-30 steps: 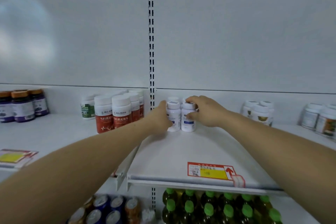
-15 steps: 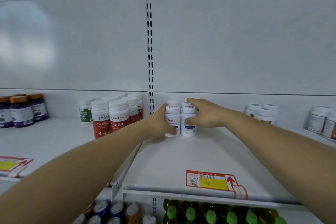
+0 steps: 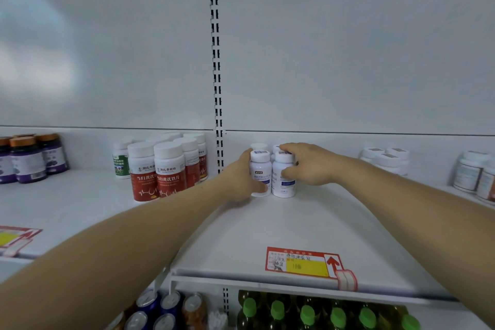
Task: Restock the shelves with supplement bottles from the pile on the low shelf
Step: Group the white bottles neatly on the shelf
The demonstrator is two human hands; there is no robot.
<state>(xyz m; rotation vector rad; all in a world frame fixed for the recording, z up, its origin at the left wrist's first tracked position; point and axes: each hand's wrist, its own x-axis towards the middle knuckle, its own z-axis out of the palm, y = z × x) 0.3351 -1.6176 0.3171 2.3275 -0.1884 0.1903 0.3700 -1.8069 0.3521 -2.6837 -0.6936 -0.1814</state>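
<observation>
At the back of the white shelf [image 3: 267,228], just right of the slotted upright [image 3: 217,88], stand four white supplement bottles [image 3: 283,177] in two rows of two, upright and touching. Left hand [image 3: 241,182]: thumb curled across the front of the front left bottle [image 3: 260,173], the grip closed round its left side. Right hand [image 3: 308,165]: fingers curled over the cap and thumb against the label of the front right bottle, pinching it. Both front bottles rest on the shelf, between the two hands. Left bay: at least five red-labelled bottles [image 3: 155,171], one green-labelled bottle [image 3: 121,161], three purple bottles [image 3: 29,158]. Front edge: one red and yellow price tag [image 3: 302,262]. Below: six green-capped bottles [image 3: 308,312] and several cans [image 3: 160,311].
</observation>
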